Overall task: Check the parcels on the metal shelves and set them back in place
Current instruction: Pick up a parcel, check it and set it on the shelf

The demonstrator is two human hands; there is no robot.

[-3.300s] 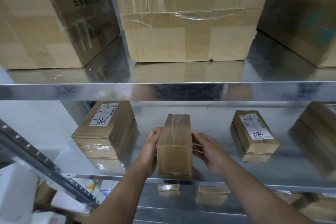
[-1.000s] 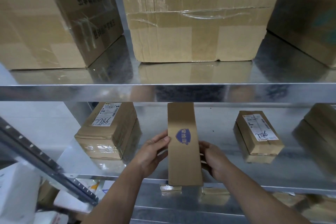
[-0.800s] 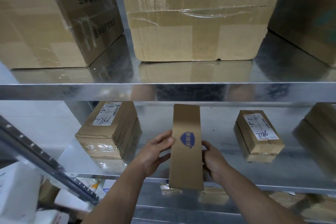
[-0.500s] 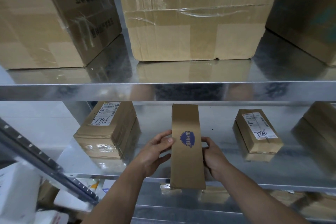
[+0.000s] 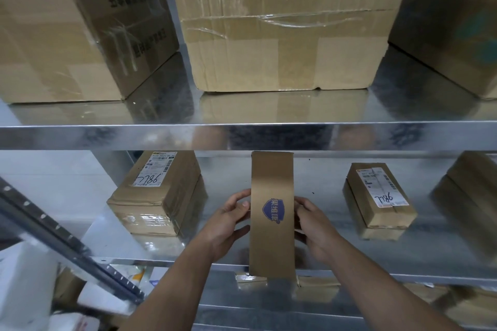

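While we hold the narrow parcel [image 5: 271,212] between both hands, its long axis stands vertical, blue logo face toward us, lower end crossing in front of the middle shelf [image 5: 322,250] lip. Left hand [image 5: 226,226] grips the left edge, thumb at the front; right hand [image 5: 314,228] curls round the right edge, fingertips hidden behind. Parcel is centred, neither hand nearer. Bare shelf lies straight behind it, between the left labelled parcel [image 5: 158,196] and the right labelled parcel [image 5: 379,196]. Our guess for the next move: tip it flat, long axis pointing inward, then set it down.
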